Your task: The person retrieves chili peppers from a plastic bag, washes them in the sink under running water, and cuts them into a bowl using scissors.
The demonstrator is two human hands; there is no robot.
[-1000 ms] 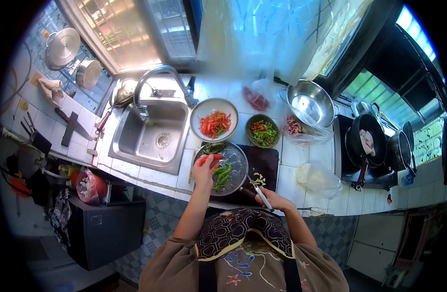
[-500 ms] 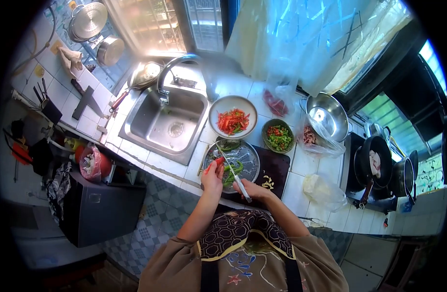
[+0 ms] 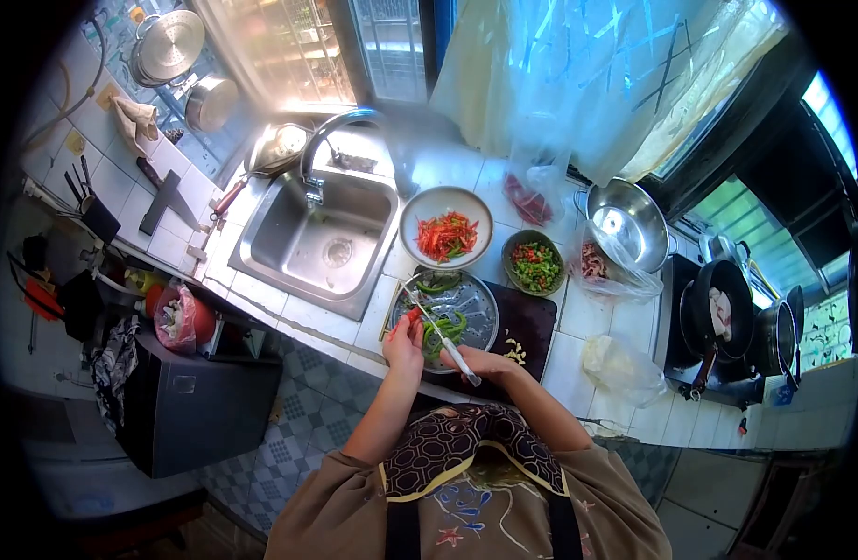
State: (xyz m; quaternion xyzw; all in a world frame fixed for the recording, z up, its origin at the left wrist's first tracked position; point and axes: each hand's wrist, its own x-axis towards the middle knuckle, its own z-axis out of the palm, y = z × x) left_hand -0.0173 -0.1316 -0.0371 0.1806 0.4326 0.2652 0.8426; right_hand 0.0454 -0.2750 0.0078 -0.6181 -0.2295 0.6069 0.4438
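My left hand (image 3: 404, 345) is closed on a red pepper (image 3: 413, 315) above the left side of a round metal strainer (image 3: 486, 308). Closed round the pale handle of a knife (image 3: 459, 360), my right hand (image 3: 478, 362) is at the strainer's near edge. The knife's thin blade reaches up and left beside the red pepper. Green peppers (image 3: 450, 327) lie in the strainer. Under its right side is a dark cutting board (image 3: 532, 322) with garlic pieces (image 3: 515, 352). Behind the strainer stands a plate (image 3: 412, 229) of cut red peppers (image 3: 448, 236).
A sink (image 3: 308, 280) with a faucet is at the left. Right of the plate are a bowl (image 3: 520, 282) of chopped peppers, bagged meat (image 3: 595, 261), a steel pot (image 3: 655, 217) and a plastic bag (image 3: 625, 371). Pans (image 3: 745, 313) sit on the stove at the far right.
The view has shifted, so the counter appears farther right. My right hand has brought the knife over the strainer to the red pepper, and both hands are now close together.
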